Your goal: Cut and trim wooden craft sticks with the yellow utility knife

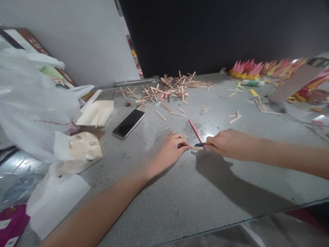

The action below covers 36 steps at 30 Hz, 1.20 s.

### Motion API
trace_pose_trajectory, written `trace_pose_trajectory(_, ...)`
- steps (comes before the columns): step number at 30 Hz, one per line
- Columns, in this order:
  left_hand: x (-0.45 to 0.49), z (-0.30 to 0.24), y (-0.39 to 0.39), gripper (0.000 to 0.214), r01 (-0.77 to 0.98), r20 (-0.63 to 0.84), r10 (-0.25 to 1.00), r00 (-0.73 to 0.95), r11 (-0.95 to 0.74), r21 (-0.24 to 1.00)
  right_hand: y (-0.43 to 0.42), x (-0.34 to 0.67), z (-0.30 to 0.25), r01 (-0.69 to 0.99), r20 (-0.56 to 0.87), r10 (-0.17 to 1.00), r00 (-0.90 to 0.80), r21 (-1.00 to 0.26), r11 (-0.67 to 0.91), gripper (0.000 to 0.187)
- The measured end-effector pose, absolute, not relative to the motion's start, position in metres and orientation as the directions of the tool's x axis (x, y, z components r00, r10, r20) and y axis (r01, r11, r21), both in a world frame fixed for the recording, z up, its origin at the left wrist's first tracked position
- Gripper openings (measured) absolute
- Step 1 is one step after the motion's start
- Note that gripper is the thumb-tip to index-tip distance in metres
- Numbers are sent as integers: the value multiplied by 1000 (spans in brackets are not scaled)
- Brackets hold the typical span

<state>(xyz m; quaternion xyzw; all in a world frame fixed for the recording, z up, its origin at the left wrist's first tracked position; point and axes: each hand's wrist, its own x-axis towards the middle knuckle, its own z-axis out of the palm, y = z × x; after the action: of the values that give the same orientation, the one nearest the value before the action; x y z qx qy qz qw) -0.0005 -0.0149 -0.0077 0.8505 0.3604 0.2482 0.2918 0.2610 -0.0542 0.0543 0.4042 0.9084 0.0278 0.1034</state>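
Grey counter [180,206], head view. Open cream carton [96,111], contents unclear; bulging white plastic bag [31,103]. Flat between hands, wooden stick [195,148]: left hand [171,151] pinching one end, right hand [226,144] closed on dark tool [202,144] at other end. Just behind, pink pencil [195,130].

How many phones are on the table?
1. The phone lies screen up on the table, left of the left hand; the plastic bag might hide more.

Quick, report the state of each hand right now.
Left hand: closed, pinching one end of a wooden stick.
Right hand: closed on a dark-and-yellow tool, likely a cutter.
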Motion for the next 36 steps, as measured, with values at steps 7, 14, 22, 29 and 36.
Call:
trace_pose_trajectory(7, 1, -4, -15, 13, 488, 165, 767, 620, -541, 685, -49, 254, 54, 732, -195, 739, -644, 125, 670, 20)
trace_pose_trajectory(14, 2, -4, -15, 12, 502, 144, 781, 608, -518, 693, -52, 246, 56, 769, -226, 775, -590, 138, 625, 26)
trace_pose_trajectory(22, 3, -3, -15, 9, 515, 155, 786, 599, -526, 677, -54, 244, 48, 765, -196, 775, -601, 140, 628, 29)
trace_pose_trajectory(29, 3, -2, -15, 9, 509, 140, 797, 587, -498, 702, -55, 240, 54, 775, -204, 785, -585, 147, 615, 29)
trace_pose_trajectory(36, 4, 0, -14, 9, 514, 116, 813, 571, -464, 721, -53, 240, 56, 756, -187, 773, -607, 165, 634, 29)
